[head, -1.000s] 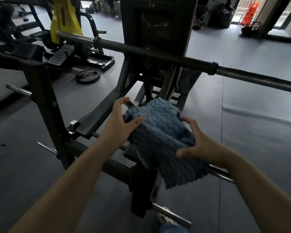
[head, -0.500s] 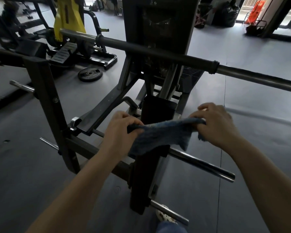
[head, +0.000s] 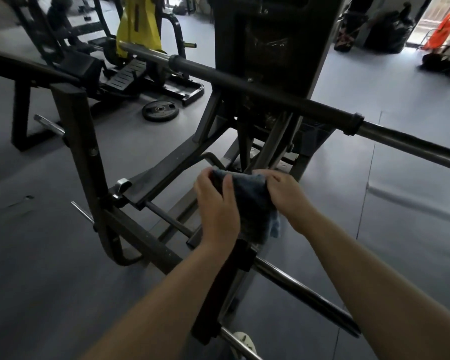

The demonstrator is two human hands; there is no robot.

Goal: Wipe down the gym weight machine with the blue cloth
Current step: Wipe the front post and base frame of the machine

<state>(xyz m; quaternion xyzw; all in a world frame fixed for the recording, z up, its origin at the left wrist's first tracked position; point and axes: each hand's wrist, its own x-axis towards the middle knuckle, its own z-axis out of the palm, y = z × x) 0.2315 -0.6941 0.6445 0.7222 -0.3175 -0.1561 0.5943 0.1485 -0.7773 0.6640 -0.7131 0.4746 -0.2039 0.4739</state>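
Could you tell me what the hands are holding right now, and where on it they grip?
Both hands hold the blue cloth: the left hand grips its left edge, the right hand its right edge, over the machine's upright post.

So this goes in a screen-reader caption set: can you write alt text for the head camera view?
Two bare hands, left hand and right hand, hold a blue cloth wrapped over a dark upright post of a gym weight machine. A long barbell crosses above, and a weight plate lies on the grey floor behind.
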